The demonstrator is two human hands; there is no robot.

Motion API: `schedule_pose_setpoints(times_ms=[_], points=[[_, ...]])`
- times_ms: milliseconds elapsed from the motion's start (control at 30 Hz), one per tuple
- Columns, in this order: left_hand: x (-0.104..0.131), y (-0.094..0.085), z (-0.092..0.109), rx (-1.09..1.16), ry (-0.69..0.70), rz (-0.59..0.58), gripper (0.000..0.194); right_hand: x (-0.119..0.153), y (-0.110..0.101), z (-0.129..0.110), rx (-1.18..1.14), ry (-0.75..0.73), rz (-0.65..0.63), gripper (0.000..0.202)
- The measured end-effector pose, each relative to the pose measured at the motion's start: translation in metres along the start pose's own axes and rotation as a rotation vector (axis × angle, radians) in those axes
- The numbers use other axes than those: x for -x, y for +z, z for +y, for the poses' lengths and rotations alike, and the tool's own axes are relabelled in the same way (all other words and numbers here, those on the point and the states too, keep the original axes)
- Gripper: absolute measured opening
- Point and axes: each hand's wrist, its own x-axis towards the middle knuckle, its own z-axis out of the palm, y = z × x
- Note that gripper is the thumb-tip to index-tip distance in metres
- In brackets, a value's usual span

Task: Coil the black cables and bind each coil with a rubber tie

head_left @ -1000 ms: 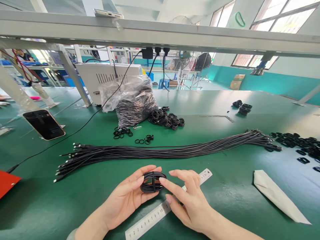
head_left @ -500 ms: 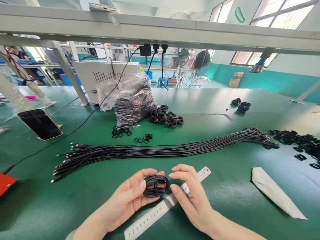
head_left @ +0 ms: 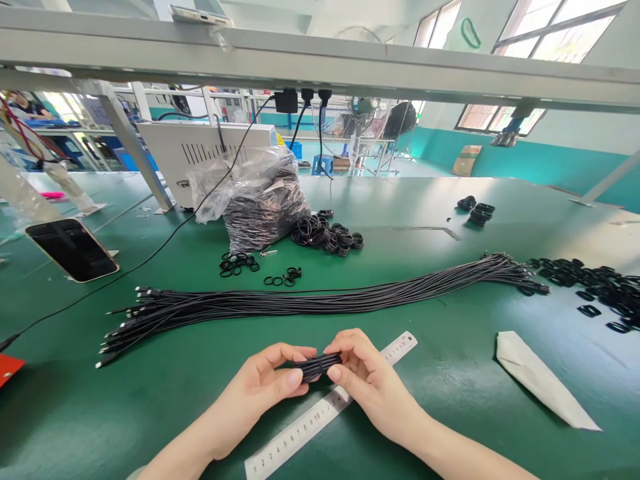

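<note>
The bare left grip [head_left: 298, 368] and right grip [head_left: 334, 363], nearly closed, pinch opposite ends of the compact black plastic-looking cable coil [head_left: 319, 366] between them. It looks light and springy, probably best held at those ends

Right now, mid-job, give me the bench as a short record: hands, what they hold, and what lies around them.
Left hand: pinching one end of a coiled black cable
Right hand: fingers and thumb at the coil's other end
Below the hands: metal ruler, lying slantwise, partly hidden by the right hand
Beyond the hands: long bundle of black cables stretched across the table
Behind the bundle: small black rings, a pile of coils, a clear plastic bag
Left side: tilted phone, screen dark
</note>
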Motion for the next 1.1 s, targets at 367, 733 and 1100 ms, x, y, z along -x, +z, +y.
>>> schedule_pose_setpoints(times_ms=[367, 733, 1100], points=[[-0.006, 0.008, -0.005, -0.021, 0.041, 0.225, 0.027, 0.0, -0.001, -0.003, 0.018, 0.09, -0.07, 0.014], [-0.008, 0.011, -0.009, -0.08, 0.109, 0.291, 0.028, 0.004, 0.005, -0.006, -0.017, 0.088, -0.062, 0.016], [-0.004, 0.022, -0.017, -0.1, 0.157, 0.349, 0.03, 0.002, 0.006, -0.008, -0.043, 0.145, -0.023, 0.024]])
